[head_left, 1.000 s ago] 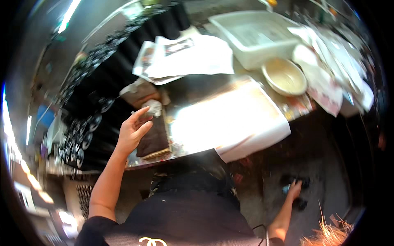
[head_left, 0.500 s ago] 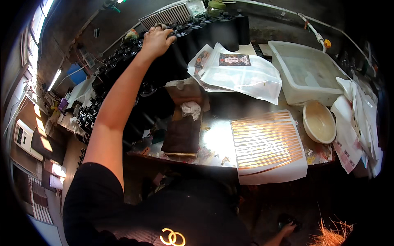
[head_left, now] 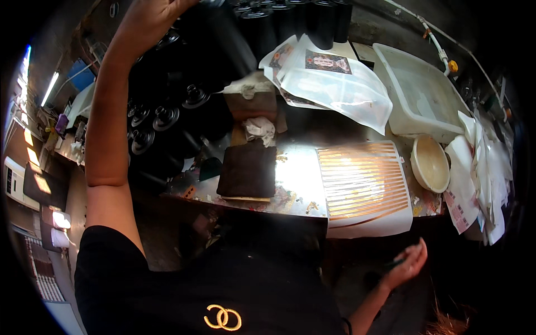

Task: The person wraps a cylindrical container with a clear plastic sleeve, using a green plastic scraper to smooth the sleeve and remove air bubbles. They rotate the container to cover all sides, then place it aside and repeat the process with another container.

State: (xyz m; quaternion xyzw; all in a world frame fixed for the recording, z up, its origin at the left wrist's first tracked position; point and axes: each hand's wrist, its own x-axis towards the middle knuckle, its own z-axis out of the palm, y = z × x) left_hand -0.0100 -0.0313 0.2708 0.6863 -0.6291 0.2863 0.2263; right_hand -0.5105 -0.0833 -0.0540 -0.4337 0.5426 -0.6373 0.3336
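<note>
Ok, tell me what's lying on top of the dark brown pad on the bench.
A crumpled white rag lies at the far edge of the dark brown pad; the rest of its top is bare. A thin pale board edge shows beneath its near edge; whatever else lies under is covered.

Workbench, stained metal top, mid-frame. On it: dark brown pad at centre; white sheet with gold stripes to its right; beige bowl further right. Clear plastic bags and white tub at upper right; black spools upper left.
</note>
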